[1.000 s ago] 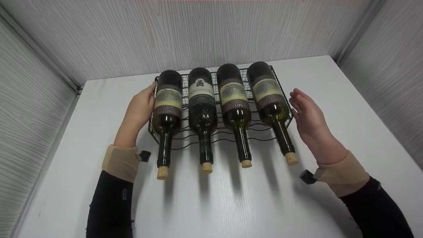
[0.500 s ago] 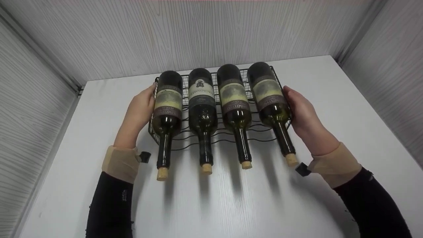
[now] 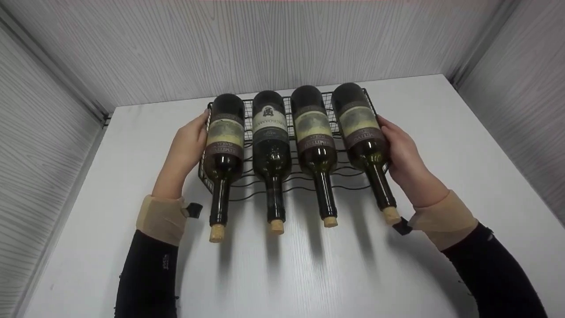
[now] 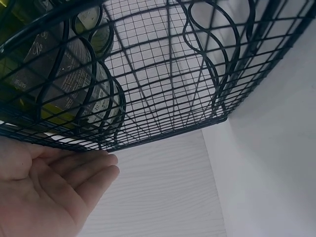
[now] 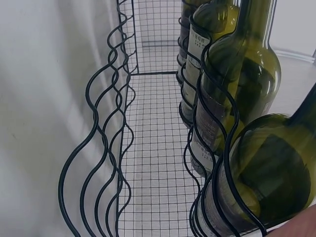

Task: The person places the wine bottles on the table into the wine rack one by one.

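Observation:
A black wire wine rack (image 3: 248, 110) stands on the white table, with several corked wine bottles lying side by side in its top, necks toward me. The leftmost bottle (image 3: 224, 141) and the rightmost bottle (image 3: 359, 128) have yellowish labels; a white label marks another bottle (image 3: 270, 128). My left hand (image 3: 184, 148) rests against the rack's left side; in the left wrist view its fingers (image 4: 91, 170) lie nearly straight along the wire mesh. On the opposite side, my right hand (image 3: 406, 159) touches the rack beside the rightmost bottle, its fingertips partly hidden.
Wood-grain panels enclose the table at the back (image 3: 282, 44), left (image 3: 39, 132) and right (image 3: 521, 97). The rack sits close to the back panel. Wavy wire tiers (image 5: 116, 133) below the bottles show in the right wrist view. Corks overhang the front of the rack.
My right hand has moved left from beside the rack and now touches its right side. My left hand stays against the left side; rack and bottles look almost unmoved.

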